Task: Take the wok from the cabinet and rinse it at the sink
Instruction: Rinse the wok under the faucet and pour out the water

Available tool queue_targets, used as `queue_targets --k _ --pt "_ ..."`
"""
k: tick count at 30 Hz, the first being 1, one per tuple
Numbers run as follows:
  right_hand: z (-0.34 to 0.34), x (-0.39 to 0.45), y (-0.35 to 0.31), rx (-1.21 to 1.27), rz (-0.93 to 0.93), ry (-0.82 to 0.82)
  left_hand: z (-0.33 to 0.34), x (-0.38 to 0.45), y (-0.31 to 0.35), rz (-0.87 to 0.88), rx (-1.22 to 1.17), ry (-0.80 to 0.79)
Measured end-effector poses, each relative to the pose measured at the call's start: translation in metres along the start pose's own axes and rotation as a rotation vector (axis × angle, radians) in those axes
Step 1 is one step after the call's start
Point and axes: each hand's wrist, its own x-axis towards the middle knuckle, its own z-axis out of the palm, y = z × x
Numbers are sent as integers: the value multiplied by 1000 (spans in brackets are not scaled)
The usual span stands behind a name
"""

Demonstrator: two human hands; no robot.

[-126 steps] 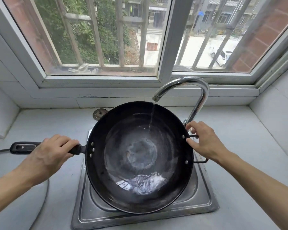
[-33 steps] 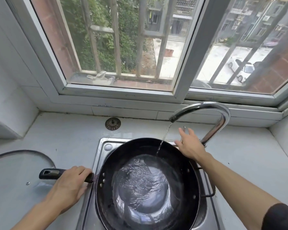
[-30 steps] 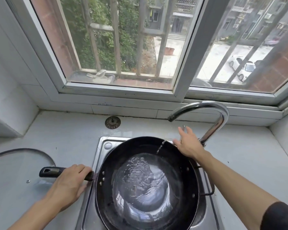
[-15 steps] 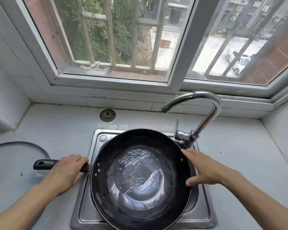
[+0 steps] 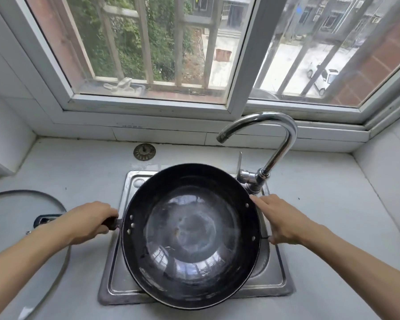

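Note:
A black wok (image 5: 192, 234) with water in its bottom sits over the small steel sink (image 5: 116, 287). My left hand (image 5: 88, 221) is wrapped around the wok's long dark handle at the left. At the right rim, my right hand (image 5: 280, 220) grips the wok's small side handle, which lies hidden under the fingers. The chrome faucet (image 5: 273, 144) arches above the wok's far right edge, and no water runs from its spout.
A glass lid (image 5: 21, 204) lies flat on the counter at the left, under my left forearm. A round metal sink strainer (image 5: 144, 152) rests on the counter behind the sink. White tiled walls close both sides, and a window sill runs along the back.
The water stream has stopped. My right hand left the faucet lever and came down to the wok's right rim. The left hand kept its hold on the long handle.

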Motion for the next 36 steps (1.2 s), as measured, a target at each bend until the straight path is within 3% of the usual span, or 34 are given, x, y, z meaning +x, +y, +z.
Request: queue_targets --k 10,17,22,26,36 --pt "-17 4 -25 -141 -9 285 -8 -41 -14 -84 -38 272" --pt "-13 23 -28 -48 71 485 -13 -36 -11 -123 -8 555" --pt "7 29 -27 -33 130 673 -6 -31 -4 -106 60 667" --pt "22 31 -30 -53 139 782 7 -32 0 -110 64 722" --pt "53 15 -43 -69 99 831 25 -54 6 -109 64 704"
